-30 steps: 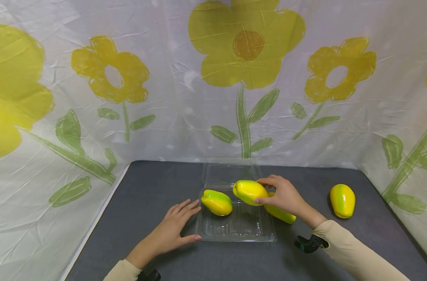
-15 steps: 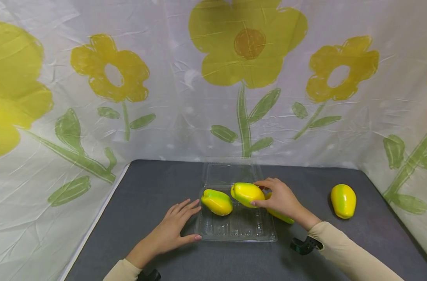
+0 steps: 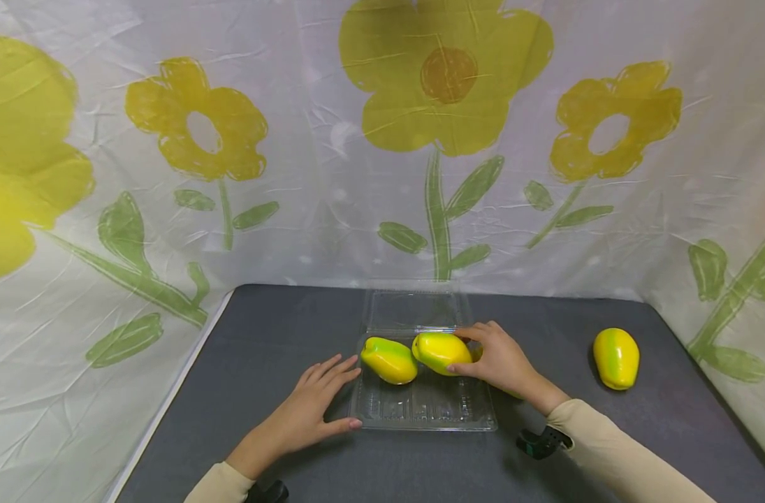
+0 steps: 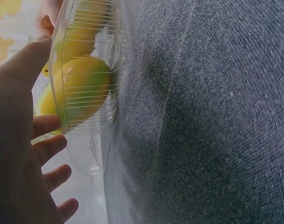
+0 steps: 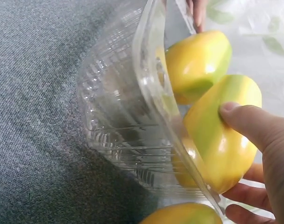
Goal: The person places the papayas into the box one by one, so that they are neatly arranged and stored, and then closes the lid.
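My right hand grips a yellow papaya with a green streak, its thumb pressed on the near side. That papaya sits partly below the rim of the clear plastic clamshell box, beside another papaya that lies in the left half. My left hand is spread at the box's left edge, fingers straight, thumb by the near corner; in the left wrist view its fingertips touch or nearly touch the rim. Another papaya lies just outside the box's right side, mostly hidden by my right hand in the head view.
A separate papaya lies at the right of the dark grey table. The box's transparent lid is folded back toward the rear. Behind the table hangs a flower-print curtain.
My right hand has lowered the held papaya and moved it slightly left into the box, close to the other one. The left hand has stayed in place.
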{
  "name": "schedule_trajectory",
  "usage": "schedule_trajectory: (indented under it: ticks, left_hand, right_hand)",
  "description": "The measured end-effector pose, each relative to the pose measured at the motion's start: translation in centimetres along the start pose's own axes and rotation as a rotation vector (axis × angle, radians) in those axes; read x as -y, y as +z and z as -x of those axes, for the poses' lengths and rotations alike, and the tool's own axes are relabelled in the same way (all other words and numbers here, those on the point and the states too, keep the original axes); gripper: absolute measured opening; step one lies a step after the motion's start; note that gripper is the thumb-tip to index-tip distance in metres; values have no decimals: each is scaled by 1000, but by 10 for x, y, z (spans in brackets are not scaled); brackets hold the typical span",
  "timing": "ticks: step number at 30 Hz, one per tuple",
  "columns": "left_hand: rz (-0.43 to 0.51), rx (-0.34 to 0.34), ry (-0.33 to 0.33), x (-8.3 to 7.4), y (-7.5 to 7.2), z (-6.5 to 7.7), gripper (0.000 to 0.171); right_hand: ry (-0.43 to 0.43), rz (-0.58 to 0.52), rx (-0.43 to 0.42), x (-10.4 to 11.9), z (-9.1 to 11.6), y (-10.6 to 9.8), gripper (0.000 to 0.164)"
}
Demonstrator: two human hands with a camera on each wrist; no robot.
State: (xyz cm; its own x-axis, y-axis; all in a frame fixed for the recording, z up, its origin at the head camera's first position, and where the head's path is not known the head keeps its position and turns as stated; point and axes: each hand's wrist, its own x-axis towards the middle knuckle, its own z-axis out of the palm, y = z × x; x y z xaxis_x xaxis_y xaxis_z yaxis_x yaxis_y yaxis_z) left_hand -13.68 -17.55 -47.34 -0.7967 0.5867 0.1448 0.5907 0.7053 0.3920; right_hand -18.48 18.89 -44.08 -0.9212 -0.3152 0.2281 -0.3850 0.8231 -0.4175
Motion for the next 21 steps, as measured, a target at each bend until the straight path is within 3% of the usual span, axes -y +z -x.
schedule_trajectory:
  ticks: [21]
  left_hand:
    - [-3, -10, 15, 0, 1, 1, 83]
  right_hand:
    - [-61, 85, -22, -1, 0, 9, 65]
